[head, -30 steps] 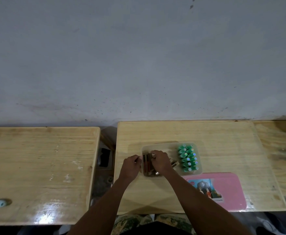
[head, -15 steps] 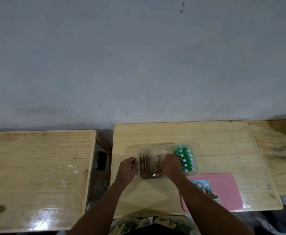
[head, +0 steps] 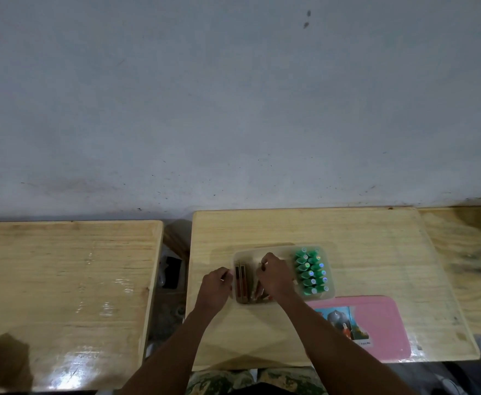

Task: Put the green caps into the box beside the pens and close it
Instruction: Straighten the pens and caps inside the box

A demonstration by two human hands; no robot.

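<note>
A clear plastic box point(head: 329, 293) sits on the middle wooden table point(head: 362, 232). Several green caps point(head: 311, 270) stand in rows in its right part. Brown and red pens point(head: 240, 280) lie in its left part. My left hand point(head: 215, 289) is at the box's left side, with the fingers curled on its rim. My right hand point(head: 275, 276) is inside the box between the pens and the caps, fingertips pinched on what looks like a pen; most of that pen is hidden under the hand.
A pink lid point(head: 381, 323) with a picture sticker lies flat just right of my right forearm. A second wooden table point(head: 62, 275) stands to the left across a gap, where a dark phone-like object point(head: 173, 272) lies. Another table point(head: 467, 252) adjoins on the right.
My right hand went from the pens toward the green caps, then came back to the middle of the box with the fingertips pinched. My left hand stays at the box's left edge.
</note>
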